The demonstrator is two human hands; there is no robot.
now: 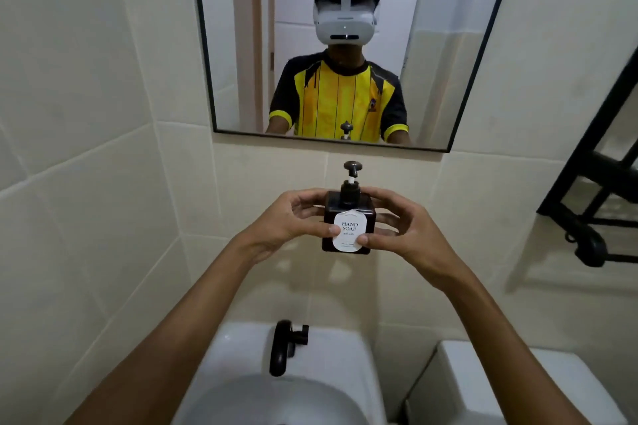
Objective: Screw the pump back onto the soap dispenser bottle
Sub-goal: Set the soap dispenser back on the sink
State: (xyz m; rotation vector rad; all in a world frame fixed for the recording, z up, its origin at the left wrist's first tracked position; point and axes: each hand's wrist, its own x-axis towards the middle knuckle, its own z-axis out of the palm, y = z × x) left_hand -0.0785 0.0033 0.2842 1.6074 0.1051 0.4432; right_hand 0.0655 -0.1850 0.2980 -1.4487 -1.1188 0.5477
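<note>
A square dark brown soap dispenser bottle (347, 214) with a white "HAND SOAP" label is held upright in the air above the sink, in front of the tiled wall. Its black pump (351, 179) sits on the bottle's neck, the round head raised on a white stem. My left hand (293, 221) grips the bottle's left side, thumb on the label's edge. My right hand (402, 222) grips the right side, thumb at the label's lower corner. Whether the pump collar is tight cannot be told.
A white sink (331, 352) with a black tap (281, 347) lies below my arms. A black-framed mirror (345, 45) hangs on the wall and shows a person in a yellow and black shirt with a headset. A black metal rack (593, 190) juts out at right. A white toilet tank (500, 379) stands right of the sink.
</note>
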